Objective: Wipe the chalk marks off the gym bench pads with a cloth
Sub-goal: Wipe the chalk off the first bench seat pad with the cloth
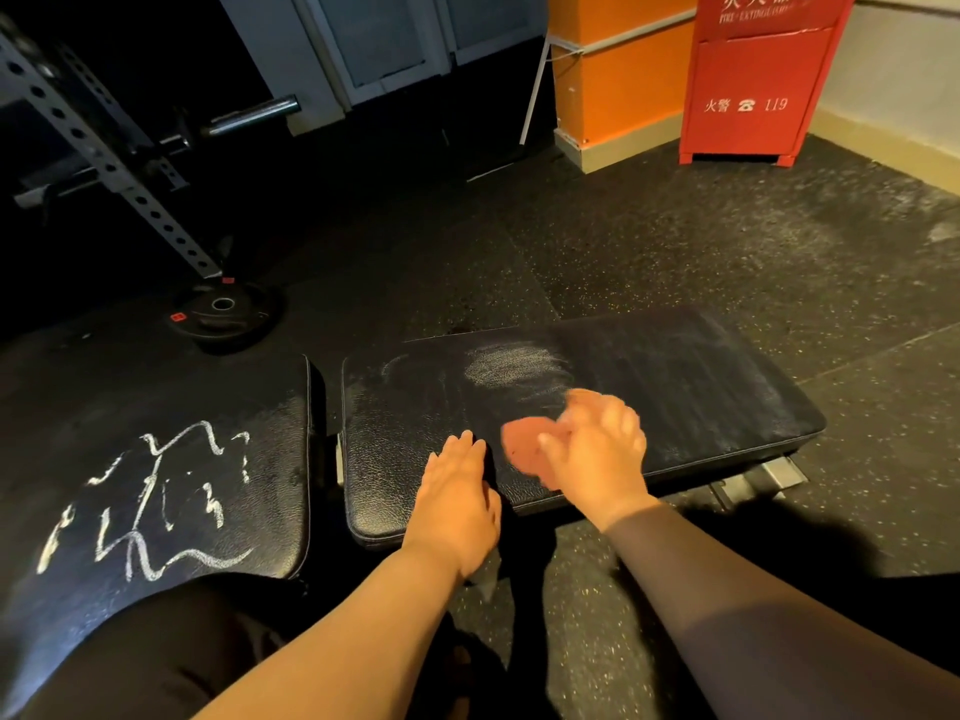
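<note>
Head view: left hand lies flat, fingers straight, on the near edge of the seat pad, likely bracing. Just right of it, right hand, blurred, bunches the pink cloth against the pad. The cloth looks soft, light and limp, best gripped wadded. Farther across the pad, chalk smear. The scribbled back pad sits left of the seat pad.

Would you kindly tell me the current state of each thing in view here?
right pad: partly wiped, one chalk smear left
left pad: chalk scribbles untouched
cloth: held against right pad
right hand: grips the cloth
left hand: flat on right pad
weight plate: flat on floor
</note>
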`<action>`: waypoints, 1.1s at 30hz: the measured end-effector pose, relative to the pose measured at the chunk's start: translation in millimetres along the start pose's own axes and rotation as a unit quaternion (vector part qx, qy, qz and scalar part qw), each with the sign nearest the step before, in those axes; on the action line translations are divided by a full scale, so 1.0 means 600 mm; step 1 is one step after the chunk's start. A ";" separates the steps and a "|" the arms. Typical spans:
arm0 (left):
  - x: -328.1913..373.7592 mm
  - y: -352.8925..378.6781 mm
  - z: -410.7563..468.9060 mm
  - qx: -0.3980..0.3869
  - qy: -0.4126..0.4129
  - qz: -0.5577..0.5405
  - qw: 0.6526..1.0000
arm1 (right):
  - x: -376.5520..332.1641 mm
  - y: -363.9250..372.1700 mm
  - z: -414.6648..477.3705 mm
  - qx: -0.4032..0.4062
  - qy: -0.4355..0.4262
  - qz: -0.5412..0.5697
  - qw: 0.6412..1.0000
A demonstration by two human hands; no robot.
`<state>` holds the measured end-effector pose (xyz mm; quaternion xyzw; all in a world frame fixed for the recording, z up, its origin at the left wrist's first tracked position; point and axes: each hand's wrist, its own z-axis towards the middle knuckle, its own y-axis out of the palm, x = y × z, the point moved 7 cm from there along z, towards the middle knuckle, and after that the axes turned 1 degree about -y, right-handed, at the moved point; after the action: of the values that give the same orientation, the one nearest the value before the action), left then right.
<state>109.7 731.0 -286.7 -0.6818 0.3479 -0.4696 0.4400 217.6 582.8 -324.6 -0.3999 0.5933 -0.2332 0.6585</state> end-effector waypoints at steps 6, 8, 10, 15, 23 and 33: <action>-0.002 0.000 -0.001 0.019 0.000 -0.008 1.000 | -0.056 0.026 -0.036 -0.031 -0.133 0.004 0.991; 0.002 -0.003 -0.001 0.031 -0.002 -0.017 0.999 | -0.073 0.030 -0.046 -0.053 -0.210 0.007 0.976; 0.006 -0.002 -0.001 0.032 -0.003 -0.010 0.999 | -0.043 0.022 -0.021 -0.008 -0.174 -0.020 0.984; 0.006 -0.003 0.000 0.035 -0.008 0.010 0.999 | -0.009 0.029 0.004 0.003 -0.037 0.080 0.996; 0.014 -0.004 0.007 0.050 -0.018 0.001 0.999 | 0.002 0.024 0.009 0.024 0.028 0.184 0.982; 0.017 -0.008 0.014 0.068 -0.027 -0.008 0.997 | -0.020 0.032 -0.001 -0.005 -0.005 0.119 0.993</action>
<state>120.9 726.1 -280.1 -0.6660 0.2976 -0.4767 0.4905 211.6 603.2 -332.9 -0.3310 0.6345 -0.1485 0.6825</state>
